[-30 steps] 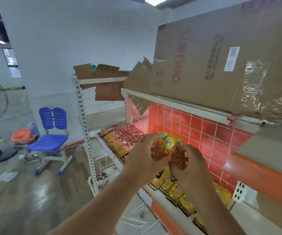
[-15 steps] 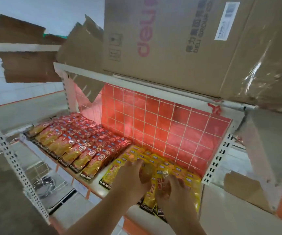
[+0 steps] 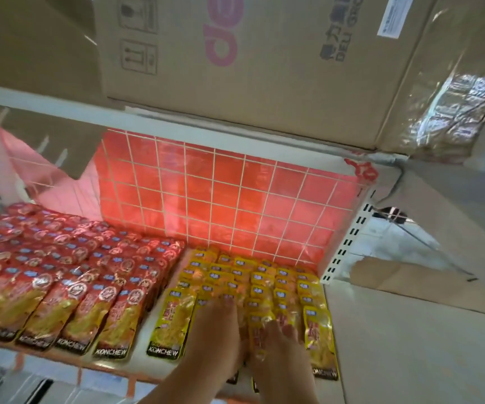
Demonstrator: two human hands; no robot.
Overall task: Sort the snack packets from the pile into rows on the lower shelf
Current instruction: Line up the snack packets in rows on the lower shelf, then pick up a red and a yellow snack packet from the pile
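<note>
a cardboard box [image 3: 264,68] sits above a red grid panel [image 3: 221,199].

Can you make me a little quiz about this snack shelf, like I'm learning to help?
1. True or false: the red packets lie left of the yellow packets.
2. What sits on the upper shelf? A) cardboard box B) bottles C) a fan
3. Fill in: the left hand and right hand both press on the ____ packets.
Key: 1 true; 2 A; 3 yellow.
</note>
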